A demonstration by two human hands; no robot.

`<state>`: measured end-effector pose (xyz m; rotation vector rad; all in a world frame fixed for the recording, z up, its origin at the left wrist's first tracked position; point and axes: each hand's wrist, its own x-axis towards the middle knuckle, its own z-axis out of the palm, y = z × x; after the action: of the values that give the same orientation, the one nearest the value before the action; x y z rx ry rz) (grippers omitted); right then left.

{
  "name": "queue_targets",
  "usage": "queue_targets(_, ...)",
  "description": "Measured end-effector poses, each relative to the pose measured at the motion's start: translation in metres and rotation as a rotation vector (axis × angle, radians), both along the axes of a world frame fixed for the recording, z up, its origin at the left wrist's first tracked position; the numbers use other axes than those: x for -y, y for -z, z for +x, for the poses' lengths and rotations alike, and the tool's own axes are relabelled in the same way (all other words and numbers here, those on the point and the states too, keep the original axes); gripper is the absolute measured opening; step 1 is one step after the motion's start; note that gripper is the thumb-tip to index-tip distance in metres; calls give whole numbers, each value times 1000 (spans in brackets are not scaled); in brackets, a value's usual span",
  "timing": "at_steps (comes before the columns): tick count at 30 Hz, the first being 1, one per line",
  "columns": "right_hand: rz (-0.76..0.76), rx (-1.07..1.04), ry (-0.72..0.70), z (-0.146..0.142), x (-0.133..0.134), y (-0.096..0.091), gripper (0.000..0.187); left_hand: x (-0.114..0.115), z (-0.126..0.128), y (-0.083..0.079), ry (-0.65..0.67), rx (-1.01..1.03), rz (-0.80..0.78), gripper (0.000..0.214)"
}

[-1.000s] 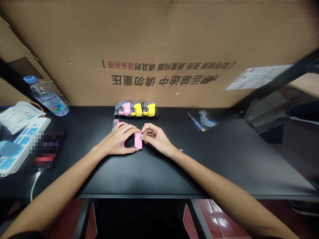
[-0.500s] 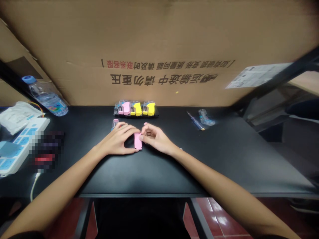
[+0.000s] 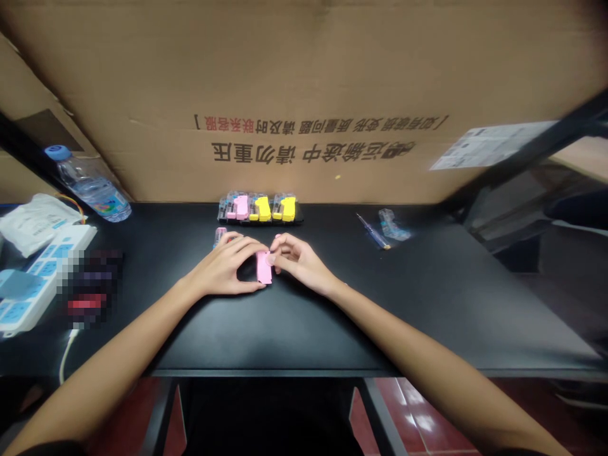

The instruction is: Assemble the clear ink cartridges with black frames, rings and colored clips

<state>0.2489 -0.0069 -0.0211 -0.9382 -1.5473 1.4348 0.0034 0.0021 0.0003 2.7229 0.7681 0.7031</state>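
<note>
A small pink plastic piece (image 3: 264, 267) stands on edge on the black table (image 3: 427, 304). My left hand (image 3: 228, 266) grips it from the left with thumb and fingers. My right hand (image 3: 297, 259) pinches its upper right side. A second small clear-and-pink part (image 3: 220, 235) lies just behind my left hand. Farther back a row of pink and yellow parts (image 3: 260, 208) rests on a dark tray against the cardboard.
A big cardboard sheet (image 3: 308, 95) walls off the back. At left lie a water bottle (image 3: 88, 183), a white plastic bag (image 3: 33, 221) and a power strip (image 3: 35, 278). At right lie a small screwdriver (image 3: 373, 232) and a clear packet (image 3: 393, 225).
Both hands stay on the pink piece. My right-hand fingers have shifted slightly on its upper edge.
</note>
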Motion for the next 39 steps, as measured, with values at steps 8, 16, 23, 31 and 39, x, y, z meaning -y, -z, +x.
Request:
queue_targets(8,669,358,0,16,-2,0,32,0,-5,0,-81,66,-50,62)
queue_targets(16,742,332,55,9,2,-3,23,0,-7,4,-80,96,-195,41)
queue_targets(23,600,393,73,6,1,-2,7,2,-5,-1,-107,74,-5,81)
queue_targets(31,617,569,120,11,-3,-2,18,0,-6,2,-169,52,25,72)
queue_targets(39,765,823,136,31,-24,12,27,-6,-8,6,-257,-9,-12,65)
